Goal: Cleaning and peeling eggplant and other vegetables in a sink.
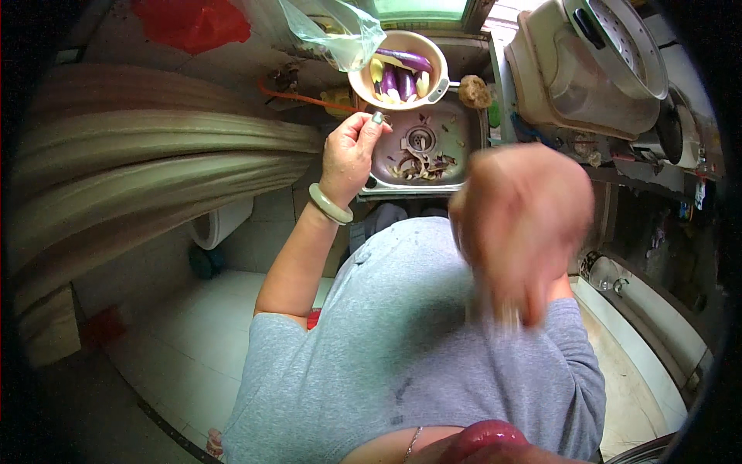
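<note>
You're pressing left hand [348, 155] thumb to finger, right hand [529, 224] is blurring, grip can't tell, and bumping the far bowl [441, 66] could be spilling eggplants [406, 83].

Pale light comes through a greenish window [421, 6] at the top; a beige curtain [178, 155] hangs left above white floor tiles [185, 336]; a low white ledge [631, 346] edges the right.

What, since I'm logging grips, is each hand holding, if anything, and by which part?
That cannot be told. The left hand seems drawn into a pinch, but nothing shows clearly in it; the right hand is too blurred.
</note>
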Demonstrator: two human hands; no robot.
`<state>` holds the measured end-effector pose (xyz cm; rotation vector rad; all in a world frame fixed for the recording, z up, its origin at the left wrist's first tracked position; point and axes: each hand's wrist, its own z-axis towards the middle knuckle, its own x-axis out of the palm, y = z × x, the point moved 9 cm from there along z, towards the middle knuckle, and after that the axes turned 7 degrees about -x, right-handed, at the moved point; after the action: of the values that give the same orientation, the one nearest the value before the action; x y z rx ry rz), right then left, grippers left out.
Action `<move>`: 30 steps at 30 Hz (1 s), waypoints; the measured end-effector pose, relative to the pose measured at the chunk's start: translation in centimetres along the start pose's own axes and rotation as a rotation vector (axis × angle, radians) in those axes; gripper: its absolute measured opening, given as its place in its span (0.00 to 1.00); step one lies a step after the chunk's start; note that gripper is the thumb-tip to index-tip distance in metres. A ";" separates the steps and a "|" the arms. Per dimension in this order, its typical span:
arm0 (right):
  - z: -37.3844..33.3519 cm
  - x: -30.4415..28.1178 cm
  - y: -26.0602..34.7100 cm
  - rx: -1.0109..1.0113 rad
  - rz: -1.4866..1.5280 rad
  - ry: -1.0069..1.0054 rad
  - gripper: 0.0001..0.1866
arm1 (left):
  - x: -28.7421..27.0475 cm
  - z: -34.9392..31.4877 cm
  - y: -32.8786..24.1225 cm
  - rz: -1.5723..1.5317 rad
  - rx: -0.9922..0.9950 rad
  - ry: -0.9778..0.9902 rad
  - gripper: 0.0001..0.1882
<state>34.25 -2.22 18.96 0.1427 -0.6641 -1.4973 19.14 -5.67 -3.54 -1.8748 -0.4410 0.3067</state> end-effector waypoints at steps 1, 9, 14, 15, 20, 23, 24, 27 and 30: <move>-0.9 -1.9 -0.7 0.081 -0.061 -0.095 0.08 | 0.2 0.7 -1.1 0.058 0.043 -0.017 0.12; -13.1 -15.0 -15.9 0.686 0.272 -0.956 0.16 | -7.6 12.3 -7.9 0.642 0.442 -0.465 0.12; -13.5 -18.9 -20.8 0.732 0.281 -1.001 0.16 | -7.4 18.5 -10.2 1.225 0.338 -0.535 0.13; -13.5 -19.1 -21.2 0.732 0.294 -0.994 0.17 | -7.3 19.1 -10.1 1.286 0.292 -0.536 0.13; -10.8 -18.1 -22.6 0.778 0.371 -1.011 0.18 | -8.3 20.5 -8.9 1.452 0.180 -0.402 0.13; -9.3 -18.9 -24.5 0.788 0.288 -0.911 0.19 | -9.1 20.0 -9.9 1.371 0.257 -0.444 0.13; -8.5 -19.6 -25.6 0.781 0.250 -0.848 0.19 | -9.4 20.1 -9.9 1.345 0.241 -0.473 0.13; -3.7 -21.1 -28.2 0.775 0.001 -0.730 0.17 | -10.2 19.9 -10.1 1.286 0.268 -0.509 0.12; -1.9 -25.6 -33.4 0.974 -0.487 -0.537 0.18 | -10.1 19.2 -9.6 1.353 0.397 -0.458 0.13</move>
<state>7.76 17.97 -6.86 0.6972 -1.8708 -1.5485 0.61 8.89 -0.96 -1.4255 0.6434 1.5945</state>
